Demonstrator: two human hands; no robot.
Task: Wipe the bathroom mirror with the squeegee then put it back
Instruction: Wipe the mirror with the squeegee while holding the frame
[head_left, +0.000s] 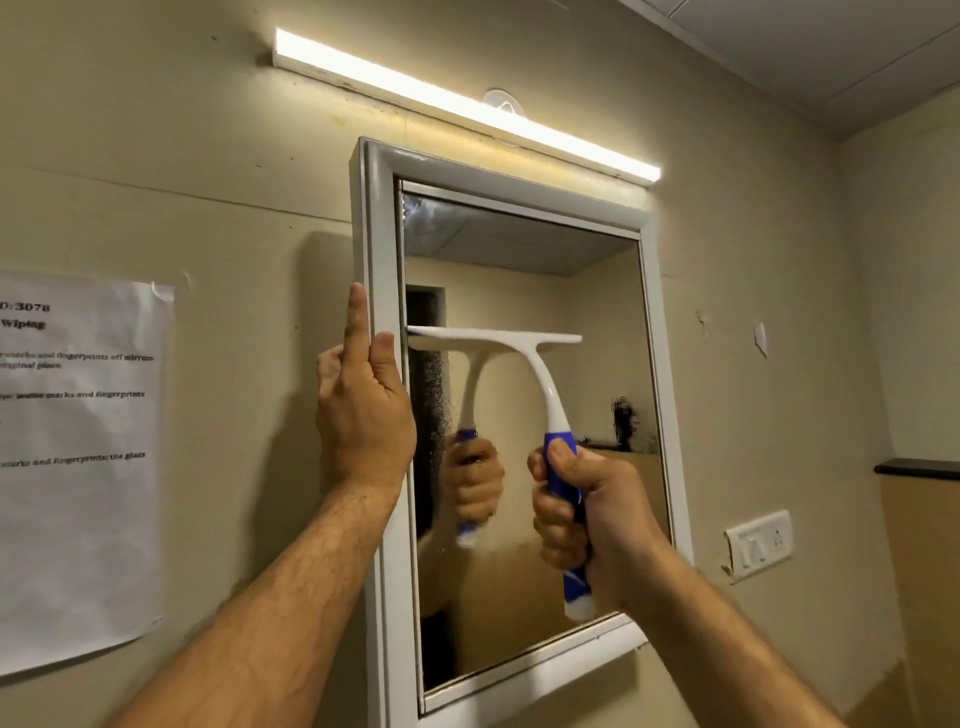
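Right hand (582, 514) grips squeegee (524, 374) handle, blade on mirror (597, 364) above.

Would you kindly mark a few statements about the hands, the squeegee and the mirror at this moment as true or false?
1. The right hand grips the squeegee by its blue handle. True.
2. The left hand lies flat on the glass. False: it holds the mirror frame at its left edge.
3. The squeegee blade sits level against the mirror. True.
4. The light bar above the mirror is off. False: it glows.
5. A printed sheet hangs on the wall left of the mirror. True.
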